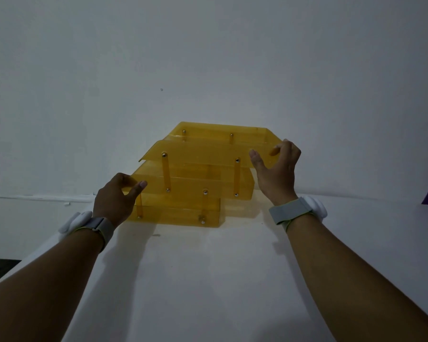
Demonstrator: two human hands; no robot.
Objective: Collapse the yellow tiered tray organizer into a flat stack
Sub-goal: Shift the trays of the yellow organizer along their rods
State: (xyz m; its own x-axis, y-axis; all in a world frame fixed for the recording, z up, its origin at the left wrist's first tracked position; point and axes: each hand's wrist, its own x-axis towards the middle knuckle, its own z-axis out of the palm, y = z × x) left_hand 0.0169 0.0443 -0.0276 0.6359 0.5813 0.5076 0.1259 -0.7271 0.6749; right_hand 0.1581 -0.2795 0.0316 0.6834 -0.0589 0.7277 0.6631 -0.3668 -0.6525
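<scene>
The left hand (114, 196) pinched the left end of a lower tier, while the yellow organizer (198, 176) stood extended on the white tabletop (208, 280), long axis running left to right. The right hand (276, 166) gripped the higher tier's right corner.

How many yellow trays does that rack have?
4 trays: top at the back, second, third, and bottom nearest. Any others would be hidden behind.
</scene>
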